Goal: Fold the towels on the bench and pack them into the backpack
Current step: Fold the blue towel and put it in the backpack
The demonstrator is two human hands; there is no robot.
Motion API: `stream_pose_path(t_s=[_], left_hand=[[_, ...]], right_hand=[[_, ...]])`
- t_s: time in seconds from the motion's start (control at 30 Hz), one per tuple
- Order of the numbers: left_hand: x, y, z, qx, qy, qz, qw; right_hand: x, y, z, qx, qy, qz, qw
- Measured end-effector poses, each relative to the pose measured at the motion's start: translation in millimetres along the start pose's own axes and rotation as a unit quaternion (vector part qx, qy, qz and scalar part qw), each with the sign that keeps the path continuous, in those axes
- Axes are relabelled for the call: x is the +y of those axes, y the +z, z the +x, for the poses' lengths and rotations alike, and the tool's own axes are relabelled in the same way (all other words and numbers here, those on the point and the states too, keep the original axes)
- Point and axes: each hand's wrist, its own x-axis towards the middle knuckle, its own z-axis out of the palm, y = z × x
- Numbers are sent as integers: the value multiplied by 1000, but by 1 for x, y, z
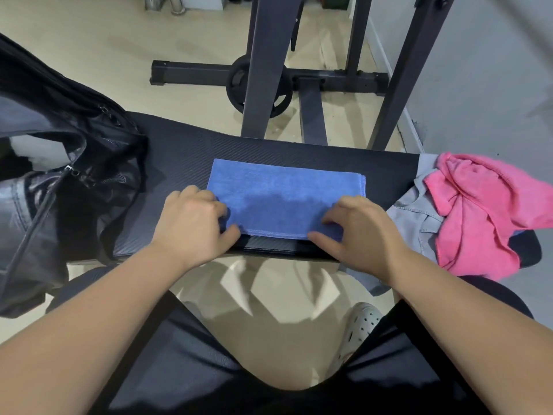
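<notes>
Blue towel [284, 199]: mid-frame, folded flat on bench [185, 151] | left hand [191, 223], right hand [362, 232]: each pinches a near corner, fingers curled | advice: lift both corners evenly, match hems (then smooth) | backpack [74, 175]: unzipped, left of frame | pink towel [478, 211]: heaped, right edge

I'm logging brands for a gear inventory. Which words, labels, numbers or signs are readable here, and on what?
None can be read.
The blue towel, the pink towel and the backpack show no label or print.
Any marking on the weight plate is too blurred to read.
</notes>
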Motion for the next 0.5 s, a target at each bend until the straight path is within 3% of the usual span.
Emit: stream_pose_path(t_s=[0.1, 0.2, 0.3, 0.5], left_hand=[[15, -2, 24, 21, -25, -21, 999], [26, 11, 51, -42, -52, -41, 997], [24, 33, 55, -121, -91, -31, 988], [14, 39, 52, -132, -98, -73, 984]], right_hand=[[-32, -1, 32, -12, 16, 48, 999], [-51, 21, 65, -42, 55, 10, 998], [-41, 48, 72, -61, 133, -31, 989], [-9, 53, 60, -30, 205, -20, 978]])
